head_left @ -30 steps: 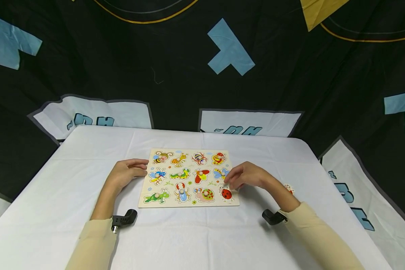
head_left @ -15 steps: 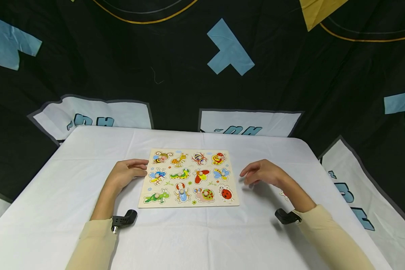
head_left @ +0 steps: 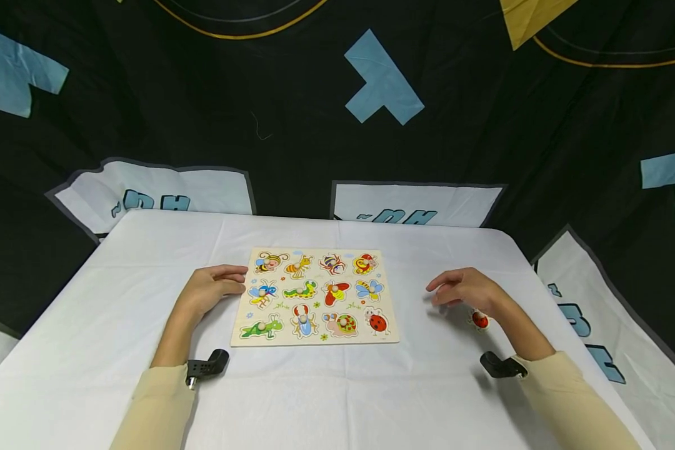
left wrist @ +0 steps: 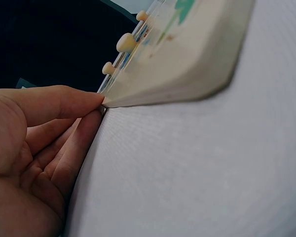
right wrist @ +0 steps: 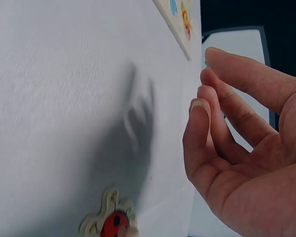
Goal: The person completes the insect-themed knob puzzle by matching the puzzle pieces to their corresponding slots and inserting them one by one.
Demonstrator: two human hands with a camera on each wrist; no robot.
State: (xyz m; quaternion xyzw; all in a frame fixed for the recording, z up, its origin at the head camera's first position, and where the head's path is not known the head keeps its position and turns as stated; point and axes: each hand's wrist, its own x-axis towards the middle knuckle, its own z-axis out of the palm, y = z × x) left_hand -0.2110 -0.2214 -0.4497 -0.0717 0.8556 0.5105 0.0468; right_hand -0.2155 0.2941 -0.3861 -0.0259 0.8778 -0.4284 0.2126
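Observation:
A wooden knob puzzle board with colourful insect pictures lies flat on the table. My left hand rests at its left edge, fingertips touching the side. In the left wrist view, thumb and finger tips meet the board's edge, and several round knobs stand up from it. My right hand hovers to the right of the board with loosely bent fingers and nothing between them. Close by its wrist lies a loose red ladybug puzzle piece; in the right wrist view this ladybug piece is cut off at the bottom.
A white cloth covers the table. Behind it hangs a black backdrop with blue and yellow shapes. Each wrist carries a small black camera mount, one at the left wrist and one at the right wrist.
My right hand has moved away from the board's right edge, from beside the ladybug picture, out to the right. The loose ladybug piece shows more fully now. My left hand stays put.

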